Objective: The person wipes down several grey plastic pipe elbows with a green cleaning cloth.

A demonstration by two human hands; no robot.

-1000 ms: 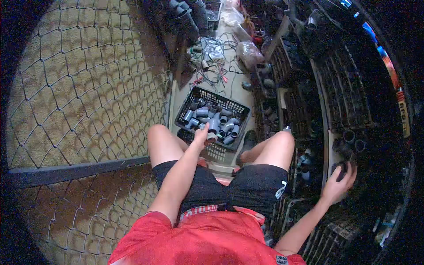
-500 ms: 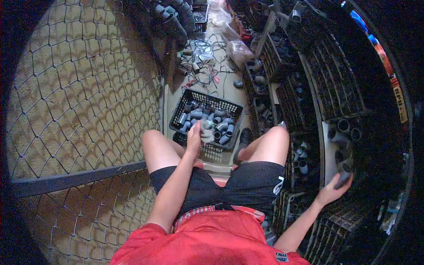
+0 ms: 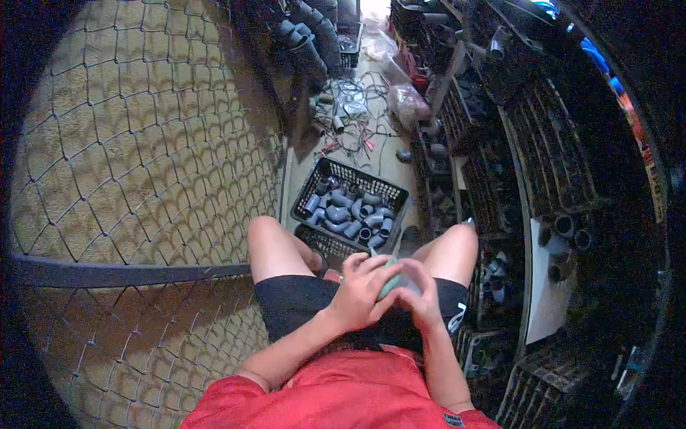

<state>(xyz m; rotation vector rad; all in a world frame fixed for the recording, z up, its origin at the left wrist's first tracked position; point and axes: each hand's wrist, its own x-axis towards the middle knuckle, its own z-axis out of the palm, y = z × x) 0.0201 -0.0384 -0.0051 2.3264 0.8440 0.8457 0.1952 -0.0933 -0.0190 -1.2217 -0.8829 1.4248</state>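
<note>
Both hands meet over my lap. My left hand (image 3: pixel 359 284) and my right hand (image 3: pixel 421 289) close together around a grey pipe fitting (image 3: pixel 391 283), of which only a pale greenish-grey patch shows between the fingers. On the floor ahead of my knees, a black plastic crate (image 3: pixel 323 170) holds several grey pipe elbows (image 3: pixel 341 214). It rests on a second black crate (image 3: pixel 321 242).
A chain-link fence (image 3: pixel 143 157) with a dark rail runs along my left. Black crates and shelves (image 3: pixel 550 150) of pipe fittings stand on my right, with round fittings (image 3: pixel 568 227) on a pale shelf. Wires and bags (image 3: pixel 357 107) litter the narrow floor beyond.
My left hand came back from the crate and my right hand came in from the right-hand shelf. Both now hold a fitting together over my lap.
</note>
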